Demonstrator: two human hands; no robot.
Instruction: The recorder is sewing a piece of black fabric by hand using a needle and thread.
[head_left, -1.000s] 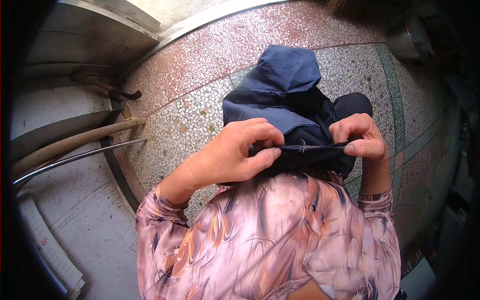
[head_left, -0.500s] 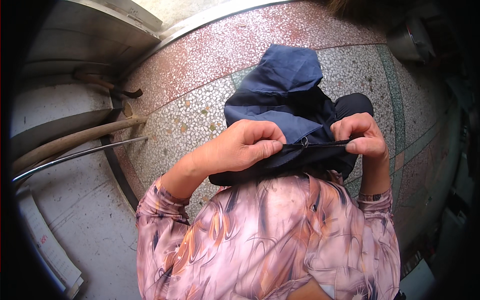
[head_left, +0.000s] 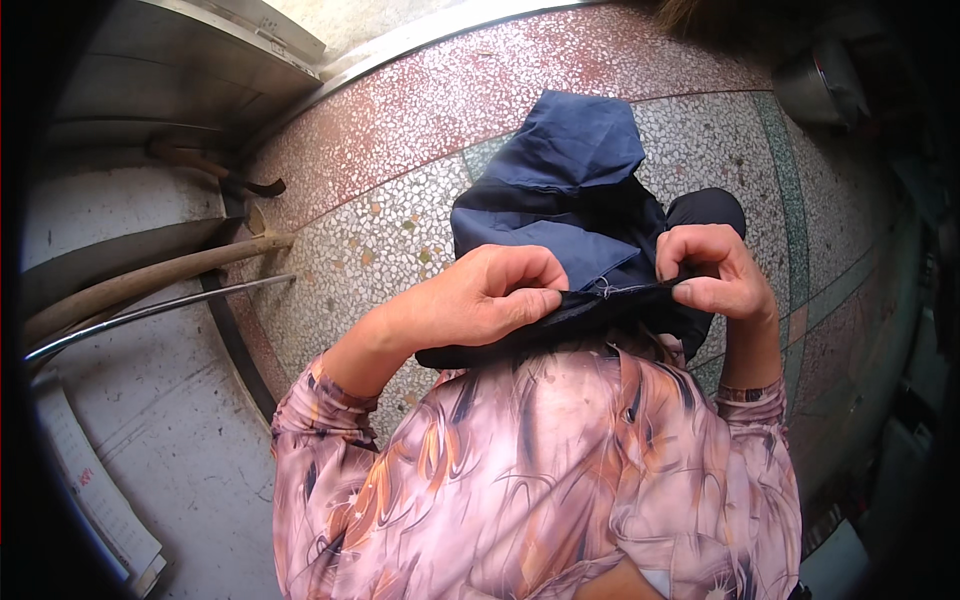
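Observation:
A navy garment with lighter blue panels [head_left: 560,140] lies bunched across my lap. My left hand [head_left: 490,300] pinches its dark upper edge on the left, thumb and fingertips pressed on the cloth. My right hand [head_left: 716,275] grips the same edge farther right between thumb and curled forefinger. A pale loose thread [head_left: 605,288] sits on the seam between my two hands. Below them is my pink patterned shirt [head_left: 540,460].
At left stand wooden handles [head_left: 160,270], a metal rod [head_left: 150,325] and a dark-bladed tool [head_left: 262,188] beside a metal door frame [head_left: 200,60] and papers [head_left: 95,490]. A metal bucket [head_left: 815,80] stands upper right on the speckled terrazzo floor [head_left: 360,240].
Both hands keep their grip on the cloth edge. My right hand has shifted slightly left, toward the other hand, and the thread loop between them now lies flatter.

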